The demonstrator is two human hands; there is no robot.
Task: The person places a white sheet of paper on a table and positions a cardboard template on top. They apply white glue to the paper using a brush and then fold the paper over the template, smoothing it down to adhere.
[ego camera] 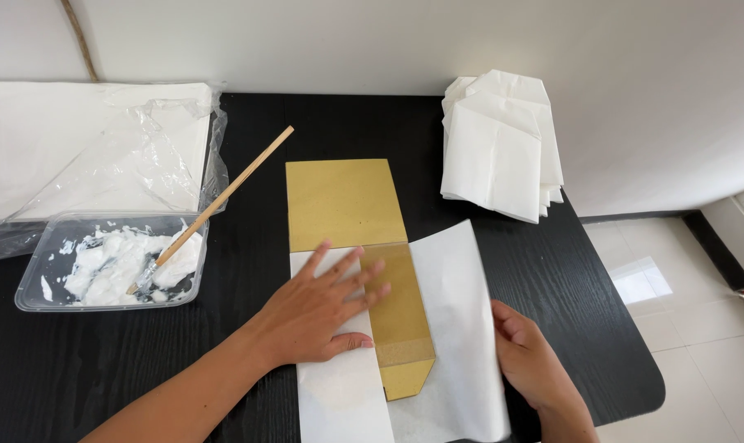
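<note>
Seen from the head camera, a person works over a black bench (101, 361) set against a white wall. The landmark is a gold-coloured card template (363, 238) lying lengthwise near the middle of the bench, its far half bare and its near half wrapped by a sheet of white paper (454, 328).

To the left of the gold card stands a clear plastic tray (35, 299) holding a mass of white paste (113, 262). A brush with a long wooden handle (224, 193) leans in the tray, its bristle end sunk in the paste and its handle angled up over the rim towards the gold card. Beyond the tray, farther left of the card, lies a stack of white sheets in a crumpled clear plastic wrapper (134, 156). To the far right of the card, near the wall, sits a pile of folded white paper bags (499, 148).

The left hand (322, 308) lies flat with fingers spread, palm down on the left flap of the white paper, its fingertips reaching across the flap's edge onto the gold card. It presses rather than grips. The right hand (528, 353) is at the right edge of the card's wrapping, its fingers curled around the outer edge of the paper's right flap, which stands lifted off the bench; the thumb shows on top of the edge, the other fingers are hidden beneath the sheet.
</note>
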